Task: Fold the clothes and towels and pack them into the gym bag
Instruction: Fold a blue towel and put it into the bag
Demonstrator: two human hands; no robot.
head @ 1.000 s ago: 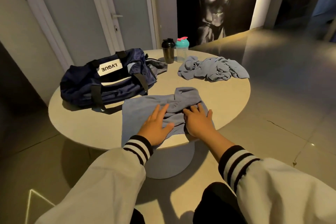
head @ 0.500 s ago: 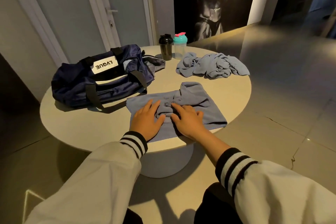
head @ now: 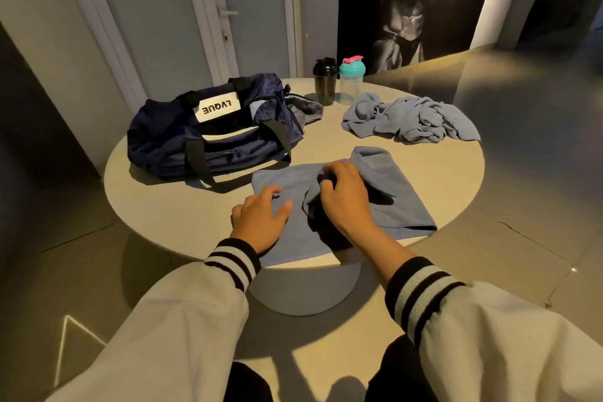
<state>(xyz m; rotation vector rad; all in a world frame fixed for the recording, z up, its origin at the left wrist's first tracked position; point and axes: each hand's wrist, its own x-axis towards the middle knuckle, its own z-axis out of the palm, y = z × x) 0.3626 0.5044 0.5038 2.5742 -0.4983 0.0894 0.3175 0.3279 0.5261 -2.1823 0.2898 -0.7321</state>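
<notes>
Single head-worn wide-angle view, forward and steeply down, close over the round table (head: 182,206).

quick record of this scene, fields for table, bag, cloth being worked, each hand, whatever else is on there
surface: round table
bag: navy gym bag, left side of table, beyond the hands
work item: blue cloth, spread at the near edge, partly bunched in the middle
left hand: rests on the cloth's left part, fingers bent; grip unclear
right hand: fingers curled round a bunched fold of the cloth
unfolded: crumpled blue pile, far right
other: black shaker, teal-lidded shaker, at the far edge
</notes>
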